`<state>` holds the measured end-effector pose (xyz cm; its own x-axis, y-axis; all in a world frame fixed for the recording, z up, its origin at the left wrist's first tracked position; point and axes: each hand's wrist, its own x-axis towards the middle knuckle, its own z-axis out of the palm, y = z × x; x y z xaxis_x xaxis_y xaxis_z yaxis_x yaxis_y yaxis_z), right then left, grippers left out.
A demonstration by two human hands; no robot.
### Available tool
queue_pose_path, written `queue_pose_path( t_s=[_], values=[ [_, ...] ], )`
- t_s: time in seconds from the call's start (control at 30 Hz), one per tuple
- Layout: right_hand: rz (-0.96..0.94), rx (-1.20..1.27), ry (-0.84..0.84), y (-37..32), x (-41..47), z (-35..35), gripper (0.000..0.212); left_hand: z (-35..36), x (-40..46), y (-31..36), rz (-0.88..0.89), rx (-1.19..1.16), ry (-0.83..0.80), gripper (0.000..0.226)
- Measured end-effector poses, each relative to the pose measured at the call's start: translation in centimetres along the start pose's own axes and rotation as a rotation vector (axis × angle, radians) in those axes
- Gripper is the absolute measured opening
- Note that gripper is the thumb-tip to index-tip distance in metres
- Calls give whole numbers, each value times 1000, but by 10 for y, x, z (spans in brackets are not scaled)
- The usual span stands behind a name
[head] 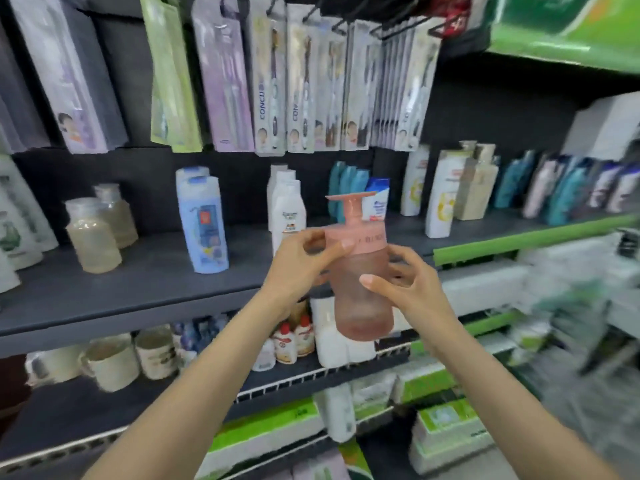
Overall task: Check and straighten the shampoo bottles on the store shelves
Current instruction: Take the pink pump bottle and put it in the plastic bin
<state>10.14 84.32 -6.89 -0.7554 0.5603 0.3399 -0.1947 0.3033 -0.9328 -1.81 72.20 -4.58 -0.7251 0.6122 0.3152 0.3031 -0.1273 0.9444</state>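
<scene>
Clearly off the shelf, the pink pump bottle [360,285] was held in mid-air in front of the dark middle shelf [145,271], upright with a slight tilt. The left hand [301,265] pinched its collar with curled fingers and thumb, while the right hand [412,289] cupped the frosted body from the other side, thumb across the front and fingers bent round behind. The bottle looked like rigid frosted plastic, seemingly near empty and so probably light; its smooth wall could slip, and the flat pump head looked like the weak part, so the collar and the mid-body seemed the sensible places to hold it. Just behind the bottle stood a white bottle [287,216] and a blue-and-white one [377,202]; to its left on the same shelf stood a pale blue bottle [204,223] and, further left, clear jars [93,233]. To the bottle's right ran a row of white and teal shampoo bottles [485,188], blurred. Above it hung toothbrush packs [273,81]. Below it sat mugs [110,365] and small bottles on a lower shelf.
</scene>
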Motion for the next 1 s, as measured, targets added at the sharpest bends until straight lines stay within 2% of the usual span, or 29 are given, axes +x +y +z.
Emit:
queue_pose_path(
  t_s=[0.13,0.27,0.4,0.53,0.83,1.0],
  values=[
    [58,-19,105,14,-24,-99,49,106,-2,1,6,-40,-89,17],
    [94,-34,199,28,-47,-191,50,206,-2,-1,-45,-95,-186,31],
    [146,-45,296,47,-61,-271,46,296,2,-4,-58,-147,-302,30],
    [183,-60,401,77,-64,-346,50,383,21,-22,-73,-159,-403,33],
    [239,-165,588,135,-20,-513,51,575,101,-55,-58,-218,-582,26],
    [243,-189,676,158,14,-595,48,670,152,-66,-25,-212,-707,35]
  ],
)
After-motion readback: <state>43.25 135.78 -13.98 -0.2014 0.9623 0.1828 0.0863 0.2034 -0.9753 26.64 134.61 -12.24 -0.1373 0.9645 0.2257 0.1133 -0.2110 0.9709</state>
